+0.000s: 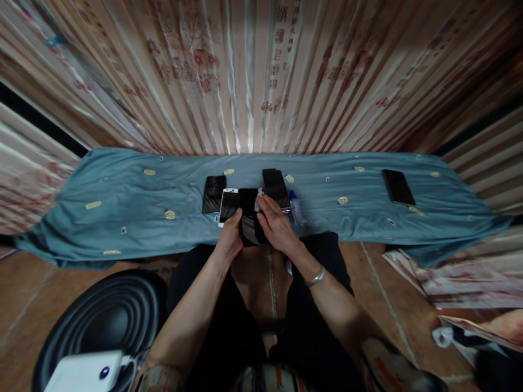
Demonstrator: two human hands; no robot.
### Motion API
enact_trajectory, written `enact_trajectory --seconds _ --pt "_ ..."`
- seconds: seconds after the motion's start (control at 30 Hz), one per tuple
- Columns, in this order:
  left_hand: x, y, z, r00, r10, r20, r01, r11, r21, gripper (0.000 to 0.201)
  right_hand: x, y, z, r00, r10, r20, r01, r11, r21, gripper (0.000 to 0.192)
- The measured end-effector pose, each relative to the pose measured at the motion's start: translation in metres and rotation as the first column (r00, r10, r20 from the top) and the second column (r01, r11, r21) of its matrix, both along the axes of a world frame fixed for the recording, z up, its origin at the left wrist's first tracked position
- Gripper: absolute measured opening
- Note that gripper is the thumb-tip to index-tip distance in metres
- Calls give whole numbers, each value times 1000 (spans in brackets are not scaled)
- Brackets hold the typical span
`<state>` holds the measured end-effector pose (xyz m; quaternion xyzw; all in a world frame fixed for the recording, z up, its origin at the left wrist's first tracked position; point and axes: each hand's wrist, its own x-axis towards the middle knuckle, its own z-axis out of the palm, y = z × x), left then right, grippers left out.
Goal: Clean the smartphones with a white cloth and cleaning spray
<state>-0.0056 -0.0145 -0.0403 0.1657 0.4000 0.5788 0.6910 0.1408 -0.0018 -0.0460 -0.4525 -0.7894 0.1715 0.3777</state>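
Observation:
My left hand [232,235] is closed on the left side of a black smartphone [250,228], its thumb along the edge. My right hand [277,222] lies over the right part of that phone and pinches a small white tissue [258,202] against the screen. A white-framed phone [229,203] lies just left of the held one. Behind it is a dark phone with a marked screen [214,191]. Another dark phone [275,183] rests beyond my right fingers. Beside my right hand lies a small clear bottle with a blue cap [296,206].
A blue-green cloth [134,188] covers the long low surface. Far to the right is one more black phone [399,187]. Pale patterned curtains [253,76] hang behind. A black ribbed round stool [106,321] stands at lower left, with a white device [85,372] on it.

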Motion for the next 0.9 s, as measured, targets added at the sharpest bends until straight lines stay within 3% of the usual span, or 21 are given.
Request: enact_trajectory --seconds 0.3,0.63,0.9 --pt "9 -9 1 991 -35 -128 37 999 9 31 8 4 5 999 -31 32 30 999 13 51" --pt "16 -13 4 966 -79 -247 90 995 33 41 3 2 10 996 70 55 -73 995 62 49" --pt "15 -13 5 935 -70 -347 96 994 56 30 2 2 11 987 150 59 -152 988 40 46"
